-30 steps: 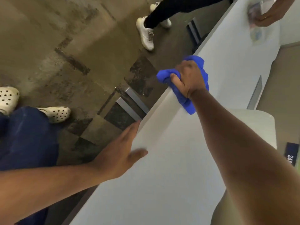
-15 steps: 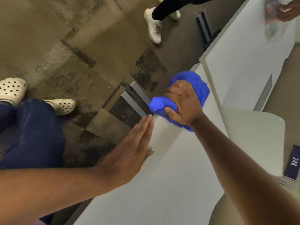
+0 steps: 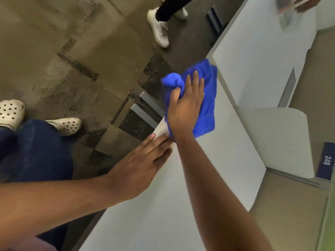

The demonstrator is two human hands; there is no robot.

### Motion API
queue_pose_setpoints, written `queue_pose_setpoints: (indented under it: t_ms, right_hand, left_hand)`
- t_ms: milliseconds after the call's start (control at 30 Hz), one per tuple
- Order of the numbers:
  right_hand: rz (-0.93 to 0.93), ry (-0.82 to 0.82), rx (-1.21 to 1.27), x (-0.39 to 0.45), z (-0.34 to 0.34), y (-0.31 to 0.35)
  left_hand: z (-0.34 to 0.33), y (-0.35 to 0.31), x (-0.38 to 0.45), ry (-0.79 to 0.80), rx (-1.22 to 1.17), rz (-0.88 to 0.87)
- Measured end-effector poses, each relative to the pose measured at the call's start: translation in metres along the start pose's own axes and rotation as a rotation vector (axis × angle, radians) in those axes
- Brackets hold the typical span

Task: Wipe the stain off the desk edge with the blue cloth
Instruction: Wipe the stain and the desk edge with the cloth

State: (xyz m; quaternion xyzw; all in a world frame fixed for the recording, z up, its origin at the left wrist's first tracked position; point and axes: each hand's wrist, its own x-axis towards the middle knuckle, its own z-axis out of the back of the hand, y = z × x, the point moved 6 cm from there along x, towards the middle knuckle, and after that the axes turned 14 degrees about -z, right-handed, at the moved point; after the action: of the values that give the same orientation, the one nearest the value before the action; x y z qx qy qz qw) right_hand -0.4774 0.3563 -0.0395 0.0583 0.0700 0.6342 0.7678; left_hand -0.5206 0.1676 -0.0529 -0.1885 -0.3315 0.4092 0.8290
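Note:
The blue cloth (image 3: 206,98) lies spread over the left edge of the white desk (image 3: 226,160), one bunched corner hanging off past the edge. My right hand (image 3: 186,104) presses flat on the cloth, fingers stretched out, thumb hooked round the bunched part at the edge. My left hand (image 3: 141,163) rests flat on the desk edge just below it, fingers together, fingertips almost touching the right wrist. No stain shows; the cloth and hands cover that stretch of edge.
A second white desk (image 3: 262,57) adjoins at the upper right, where another person's hand (image 3: 306,4) holds a paper. That person's white shoe (image 3: 159,28) stands on the brown carpet. My knee and cream clogs (image 3: 67,125) are at left. A number sign (image 3: 326,162) is at right.
My right hand has opened from a fist round the bunched cloth to a flat palm, and the cloth has spread out on the desk. The left hand slid closer along the edge.

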Motion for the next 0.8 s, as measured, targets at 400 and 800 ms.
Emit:
queue_pose_setpoints:
  t_ms: [400, 800]
  right_hand:
    - [0.056, 0.051, -0.134, 0.11, 0.006, 0.018]
    - [0.122, 0.065, -0.239, 0.024, -0.003, 0.012]
  left_hand:
    - [-0.011, 0.002, -0.007, -0.038, -0.033, 0.021]
    - [0.005, -0.001, 0.0, 0.061, 0.025, 0.014]
